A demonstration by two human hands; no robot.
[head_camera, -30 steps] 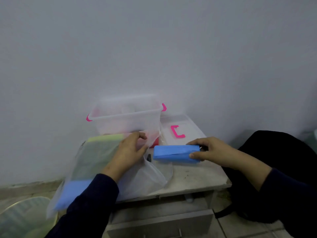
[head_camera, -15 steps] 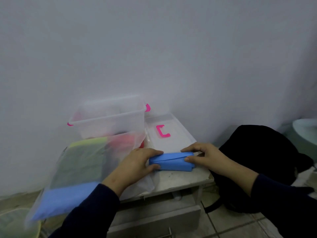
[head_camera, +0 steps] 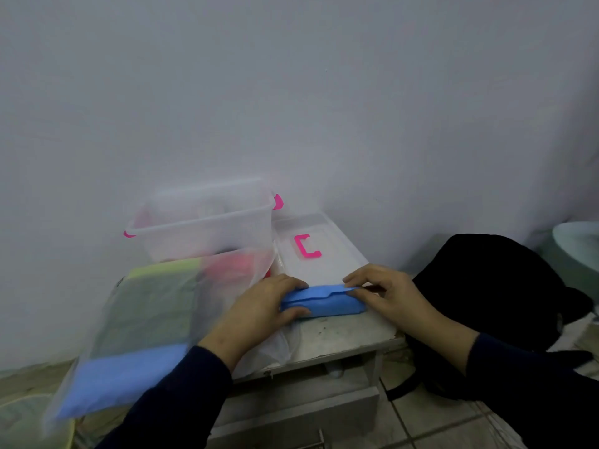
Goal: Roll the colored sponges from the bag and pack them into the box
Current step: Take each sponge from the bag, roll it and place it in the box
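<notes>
sponge (head_camera: 322, 303): blue, partly rolled, lying on the cabinet top (head_camera: 343, 335) near its front edge, between both hands; a loose flap stands up along its back edge.
left hand (head_camera: 259, 314): wrapped over the left end of the sponge, fingers curled on top and thumb at the front, holding the roll shut there.
right hand (head_camera: 384, 294): fingertips pinching the flap at the right end, fingers close together, palm resting just beside the roll.
step in hand: judged to be the rolling itself, not yet finished, since the flap is not tucked down.
how to do it well: keep both ends level so the roll does not cone; press down and forward with the flats of the fingers, not the tips; keep the left end clamped so the foam cannot spring open.
box (head_camera: 207, 225): clear, pink latches, open, behind the left hand; its contents are too blurred to tell.
lid (head_camera: 319, 244): lying flat beside the box, to its right.
bag (head_camera: 142, 322): clear, hanging over the left edge, with green, blue and red sheets inside.
risk: foam should spring back once the grip loosens, so carry it squeezed.
</notes>
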